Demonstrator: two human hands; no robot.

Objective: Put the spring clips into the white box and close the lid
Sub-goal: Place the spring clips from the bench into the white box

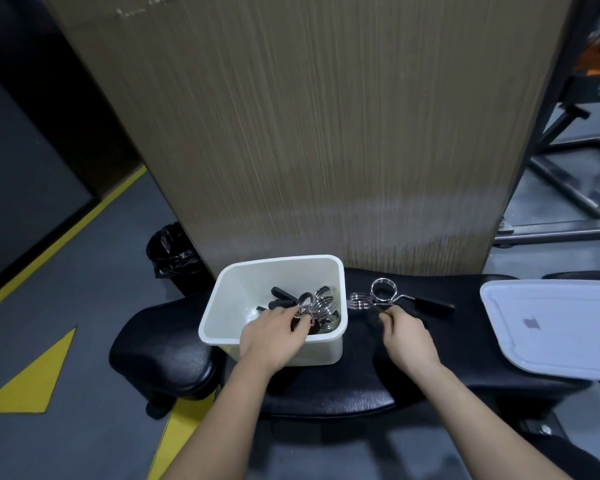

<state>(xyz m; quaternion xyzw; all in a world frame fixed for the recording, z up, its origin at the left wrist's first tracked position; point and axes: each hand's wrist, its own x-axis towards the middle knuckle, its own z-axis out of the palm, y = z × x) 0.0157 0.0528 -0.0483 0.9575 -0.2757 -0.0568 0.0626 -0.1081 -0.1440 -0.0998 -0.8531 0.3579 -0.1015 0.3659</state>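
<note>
The white box (229,306) stands open on a black padded bench (326,382), with several chrome spring clips (321,306) with black handles inside. My left hand (271,341) reaches over the box's near rim, its fingers closed on a spring clip at the pile. To the right of the box, two more spring clips (383,292) lie on the bench, one standing upright with its black handle pointing right. My right hand (407,336) is just in front of them, fingers curled at a black handle. The white lid (555,327) lies flat at the bench's right end.
A tall wood-grain panel (326,133) rises right behind the bench. A black-bagged bin (174,251) stands on the grey floor at the left, near yellow floor markings (32,379). Metal gym frames (568,188) occupy the right background.
</note>
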